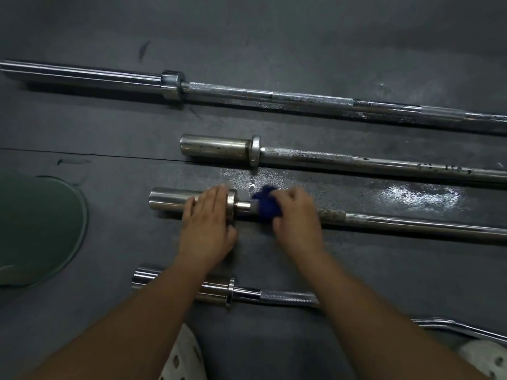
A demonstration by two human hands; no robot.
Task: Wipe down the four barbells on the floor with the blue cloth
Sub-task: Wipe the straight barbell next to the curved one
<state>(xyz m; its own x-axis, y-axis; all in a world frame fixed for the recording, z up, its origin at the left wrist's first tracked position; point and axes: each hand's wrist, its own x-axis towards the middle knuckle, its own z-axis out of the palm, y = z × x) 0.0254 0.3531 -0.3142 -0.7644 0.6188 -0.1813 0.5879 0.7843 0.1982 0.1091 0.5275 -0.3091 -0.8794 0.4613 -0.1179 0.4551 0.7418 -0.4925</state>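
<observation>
Several chrome barbells lie side by side on the dark floor. The farthest barbell [274,96] is the longest, and a shorter barbell [329,157] lies below it. My left hand [208,226] rests with straight fingers on the sleeve and collar of the third barbell [411,224]. My right hand [296,218] grips the blue cloth [264,204] around that bar's shaft, just right of the collar. The nearest bar, a curl barbell [288,296], passes under both my forearms.
A green weight plate [41,229] lies flat at the left. A wet shiny patch [397,194] marks the floor between the second and third bars. White perforated shoes [181,355] show at the bottom edge, one more at the bottom right corner.
</observation>
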